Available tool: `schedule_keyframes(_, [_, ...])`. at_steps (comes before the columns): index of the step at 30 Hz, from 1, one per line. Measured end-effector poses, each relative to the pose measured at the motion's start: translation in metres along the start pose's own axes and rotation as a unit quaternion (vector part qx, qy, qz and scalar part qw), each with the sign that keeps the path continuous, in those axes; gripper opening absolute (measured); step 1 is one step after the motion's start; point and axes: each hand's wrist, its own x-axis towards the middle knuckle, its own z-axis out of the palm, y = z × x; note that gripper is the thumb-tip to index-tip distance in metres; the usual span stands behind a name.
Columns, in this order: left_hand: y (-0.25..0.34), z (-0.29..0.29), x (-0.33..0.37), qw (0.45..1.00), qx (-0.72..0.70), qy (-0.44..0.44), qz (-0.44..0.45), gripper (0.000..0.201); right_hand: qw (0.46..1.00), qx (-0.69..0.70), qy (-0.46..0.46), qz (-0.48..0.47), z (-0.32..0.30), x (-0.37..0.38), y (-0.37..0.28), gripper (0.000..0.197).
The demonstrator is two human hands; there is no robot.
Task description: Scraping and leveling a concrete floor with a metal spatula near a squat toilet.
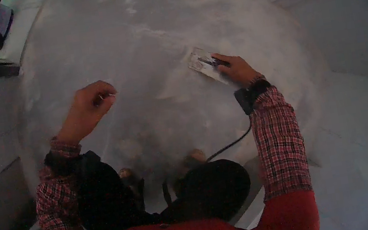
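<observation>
One rectangular trowel (207, 68), pale-smeared, dark-handled | right hand (236, 69): gripping it | left hand (91, 105): curled closed

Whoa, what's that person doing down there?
Someone is crouched over a grey floor with pale smears on it. Their right hand grips a flat trowel by its dark handle, with the blade low over the floor or on it; I can't tell which. Their left hand is out in front, fingers curled, with something thin and pale at the fingertips, too small to make out.
</observation>
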Motion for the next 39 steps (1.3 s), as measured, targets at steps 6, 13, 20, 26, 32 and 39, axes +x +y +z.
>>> schedule_keyframes(6, [-0.025, -0.005, -0.013, 0.999, -0.002, 0.025, 0.021, 0.011, 0.999, -0.027, 0.021, -0.036, 0.038, 0.027, -0.023, 0.046])
schedule_keyframes(13, [-0.043, -0.002, -0.025, 0.999, 0.024, 0.047, -0.012, 0.01, 1.0, -0.011, 0.015, -0.019, 0.063, 0.045, -0.02, 0.049])
schedule_keyframes(20, [-0.068, -0.017, -0.023, 0.998, 0.003, 0.061, 0.001, 0.01, 0.998, -0.038, 0.013, -0.043, 0.083, 0.088, -0.035, 0.047])
schedule_keyframes(26, [-0.075, -0.02, -0.016, 1.0, 0.021, 0.014, 0.001, 0.012, 0.993, -0.052, 0.067, -0.086, 0.111, 0.127, -0.06, 0.044])
schedule_keyframes(32, [-0.107, -0.043, 0.003, 0.998, 0.012, 0.025, -0.048, 0.009, 0.999, -0.038, 0.021, -0.01, 0.119, 0.083, -0.027, 0.048])
schedule_keyframes(39, [-0.132, -0.066, 0.021, 1.0, -0.004, 0.025, 0.001, 0.009, 0.996, -0.037, 0.029, 0.081, 0.147, -0.048, 0.037, 0.046])
